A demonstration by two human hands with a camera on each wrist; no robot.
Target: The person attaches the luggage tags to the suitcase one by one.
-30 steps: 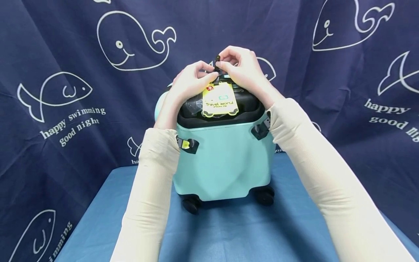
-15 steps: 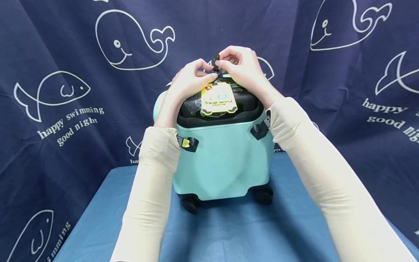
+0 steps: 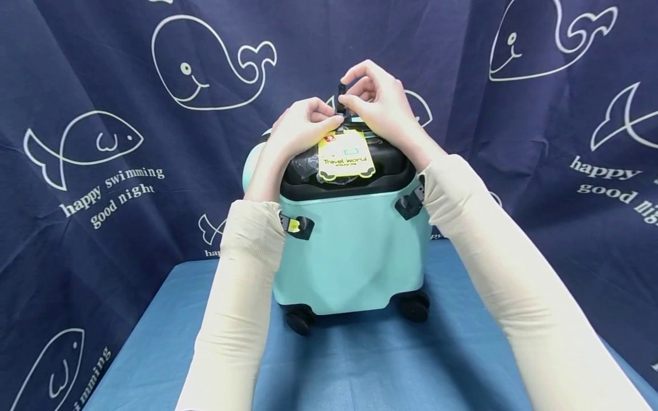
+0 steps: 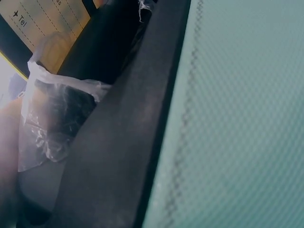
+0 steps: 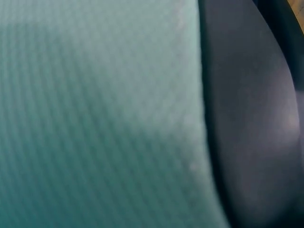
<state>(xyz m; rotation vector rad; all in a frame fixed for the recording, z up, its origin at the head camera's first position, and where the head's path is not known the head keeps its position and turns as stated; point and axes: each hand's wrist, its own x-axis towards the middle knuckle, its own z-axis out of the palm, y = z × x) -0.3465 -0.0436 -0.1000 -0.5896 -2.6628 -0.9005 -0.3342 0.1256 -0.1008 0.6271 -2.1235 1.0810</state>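
A small teal suitcase (image 3: 354, 245) with a black top panel stands upright on its wheels. A yellow luggage tag (image 3: 345, 162) printed "Travel World" hangs over the black panel by a black strap (image 3: 341, 96). My left hand (image 3: 304, 127) pinches the lower part of the strap, just above the tag. From the other side, my right hand (image 3: 381, 101) pinches the strap's upright upper end between thumb and fingers. The left wrist view shows the tag's lined back (image 4: 45, 21) with the word "Tel". Fingertip contact is too small to see exactly.
Crinkled clear plastic (image 4: 59, 123) wraps part of the black handle area. Black wheels (image 3: 413, 307) touch the blue cloth-covered table (image 3: 354, 371). Behind hangs a dark blue curtain (image 3: 319, 45) with whale and fish drawings. Suitcase sides fill most of both wrist views.
My right hand has risen slightly, its index finger lifting along the strap's upper end. The left hand, tag and suitcase look almost unchanged.
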